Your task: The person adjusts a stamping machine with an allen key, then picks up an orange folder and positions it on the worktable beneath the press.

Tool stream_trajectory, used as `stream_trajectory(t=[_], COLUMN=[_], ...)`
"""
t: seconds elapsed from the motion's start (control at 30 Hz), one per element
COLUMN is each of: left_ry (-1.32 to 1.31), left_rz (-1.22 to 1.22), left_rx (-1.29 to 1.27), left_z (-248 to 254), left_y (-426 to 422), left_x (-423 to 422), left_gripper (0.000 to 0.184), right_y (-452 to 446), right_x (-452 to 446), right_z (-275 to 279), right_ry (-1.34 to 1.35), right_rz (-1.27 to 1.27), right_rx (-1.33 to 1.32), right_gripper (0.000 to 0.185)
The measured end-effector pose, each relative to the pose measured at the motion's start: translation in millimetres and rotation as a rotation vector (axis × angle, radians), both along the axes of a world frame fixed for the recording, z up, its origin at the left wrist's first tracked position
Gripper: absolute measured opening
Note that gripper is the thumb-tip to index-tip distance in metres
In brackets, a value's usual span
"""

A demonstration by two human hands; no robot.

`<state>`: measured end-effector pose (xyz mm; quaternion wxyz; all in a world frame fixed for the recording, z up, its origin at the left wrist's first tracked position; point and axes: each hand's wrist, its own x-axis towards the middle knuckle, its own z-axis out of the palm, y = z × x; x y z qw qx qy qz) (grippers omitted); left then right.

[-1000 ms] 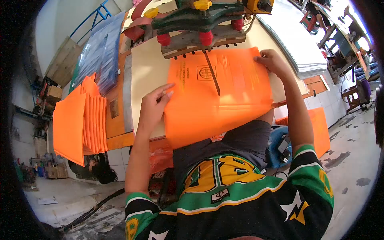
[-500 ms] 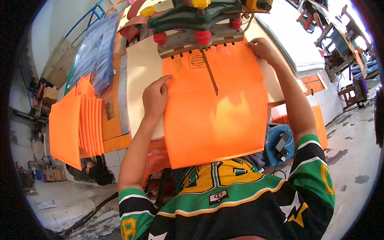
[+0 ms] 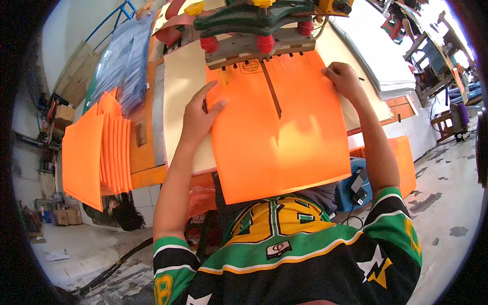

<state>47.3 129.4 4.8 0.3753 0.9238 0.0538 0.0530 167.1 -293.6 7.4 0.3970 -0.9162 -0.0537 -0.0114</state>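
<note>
Basically the orange sheet (image 3: pixel 300 162) sits between the left hand (image 3: pixel 198 114), thumb and fingers spread by one side edge, and the right hand (image 3: pixel 344 80), curled about equally near the other (can't tell if pinching), long axis seemingly running from green press (image 3: pixel 244 23) toward shirt (image 3: pixel 305 249).

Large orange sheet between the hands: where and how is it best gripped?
Probably pinch the orange sheet by its left and right edges, coming from outside each: it looks flat and wide, those edges are exposed, and its far end is hidden behind the machine's bar.
</note>
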Motion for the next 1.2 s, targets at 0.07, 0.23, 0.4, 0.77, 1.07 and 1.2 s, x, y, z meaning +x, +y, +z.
stream_trajectory(t=[0.07, 0.23, 0.4, 0.77, 1.07, 1.2], left_ry=[-0.282, -0.194, -0.216, -0.407, -0.330, -0.322], left_rz=[-0.152, -0.084, -0.041, -0.028, -0.014, 0.015], left_rx=[-0.027, 0.127, 0.121, 0.200, 0.182, 0.189], left_z=[-18, -8, -8, -30, -28, -29], left_y=[5, -3, -10, 2, -1, -4], left_x=[4, -8, -10, -1, -1, 1], left_gripper=[0.061, 0.061, 0.057, 0.046, 0.047, 0.048], right_y=[-3, 2, -2, 25, 14, 15], right_x=[15, -10, -48, -32, -27, -24], right_z=[-15, 3, 13, -23, -30, -29], right_ry=[-0.089, 0.039, 0.157, -0.140, -0.181, -0.142], right_rz=[-0.004, 0.073, 0.068, -0.139, -0.049, -0.066], right_rx=[-0.065, 0.011, -0.018, 0.060, 0.096, 0.090], right_gripper=[0.043, 0.056, 0.057, 0.030, 0.023, 0.024])
